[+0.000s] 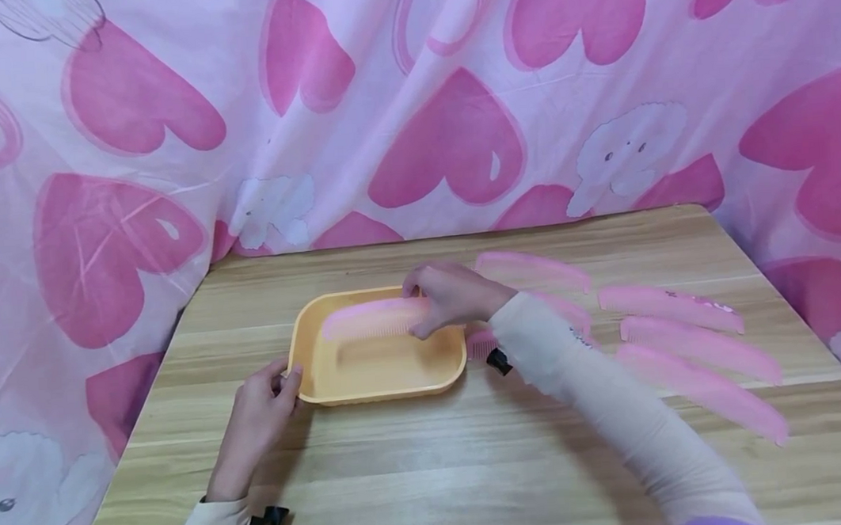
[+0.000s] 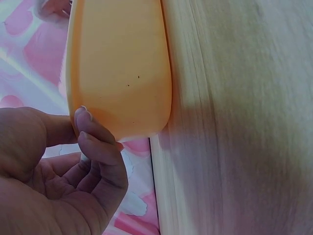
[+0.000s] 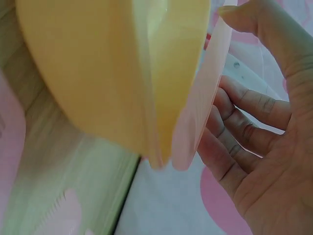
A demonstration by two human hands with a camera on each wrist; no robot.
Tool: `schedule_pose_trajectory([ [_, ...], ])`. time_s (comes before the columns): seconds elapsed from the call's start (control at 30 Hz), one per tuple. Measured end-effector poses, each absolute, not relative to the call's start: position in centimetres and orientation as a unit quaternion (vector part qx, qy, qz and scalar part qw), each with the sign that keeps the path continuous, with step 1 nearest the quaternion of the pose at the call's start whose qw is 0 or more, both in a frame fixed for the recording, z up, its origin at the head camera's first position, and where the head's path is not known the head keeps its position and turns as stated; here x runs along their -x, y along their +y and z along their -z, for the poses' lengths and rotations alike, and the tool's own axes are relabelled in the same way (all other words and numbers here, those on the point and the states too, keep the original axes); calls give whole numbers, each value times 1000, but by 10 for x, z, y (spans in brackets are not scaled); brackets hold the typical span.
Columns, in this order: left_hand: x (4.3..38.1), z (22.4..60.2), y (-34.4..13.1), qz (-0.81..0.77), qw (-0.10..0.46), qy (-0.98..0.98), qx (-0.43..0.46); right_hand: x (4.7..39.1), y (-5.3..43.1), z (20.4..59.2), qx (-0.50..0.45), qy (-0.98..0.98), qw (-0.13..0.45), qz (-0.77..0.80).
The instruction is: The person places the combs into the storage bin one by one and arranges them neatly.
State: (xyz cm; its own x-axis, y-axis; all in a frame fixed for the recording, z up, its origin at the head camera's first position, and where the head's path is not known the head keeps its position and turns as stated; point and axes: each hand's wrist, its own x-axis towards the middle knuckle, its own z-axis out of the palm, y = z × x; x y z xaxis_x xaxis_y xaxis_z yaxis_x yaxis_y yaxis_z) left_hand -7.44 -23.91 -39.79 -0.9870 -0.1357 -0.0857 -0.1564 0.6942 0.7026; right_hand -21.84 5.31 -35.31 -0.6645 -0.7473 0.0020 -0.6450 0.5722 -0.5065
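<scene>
So yeah, the right hand point(image 1: 458, 296) has a pink comb point(image 1: 373, 319) pinched by one end, thumb on the near edge and fingertips on the other side. That comb is at the center of the head view, stretched sideways over the far half of a yellow-orange plastic tray point(image 1: 390, 367), teeth toward the person. Can't tell from where I'm standing if it's touching the plastic. The left hand point(image 1: 260, 410) has the tray's rim pinched between thumb and fingers, down at its left end, and the left wrist view shows a few dark specks on the tray's surface.

Moving out, more combs sit right of center: one at the upper side point(image 1: 531, 271), plus pink bits peeking out around the right forearm, partly hidden, so I won't swear to a count there. Farther right there's a comb with a printed pattern point(image 1: 669, 306), then a middle comb point(image 1: 702, 347) and a lower comb point(image 1: 705, 390), all slanting down to the right.

Everything's on a wood-grain table point(image 1: 403, 469), and a pink heart-print cloth point(image 1: 443, 142) fills the top of the frame.
</scene>
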Motion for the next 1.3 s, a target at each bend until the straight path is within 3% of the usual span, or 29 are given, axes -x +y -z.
schedule_pose_trajectory([
  [0.7, 75, 394, -236, -393, 31, 915, 83, 208, 17, 399, 381, 906, 114, 143],
  [1.3, 71, 395, -238, -391, 33, 916, 83, 203, 12, 404, 385, 901, 138, 147],
])
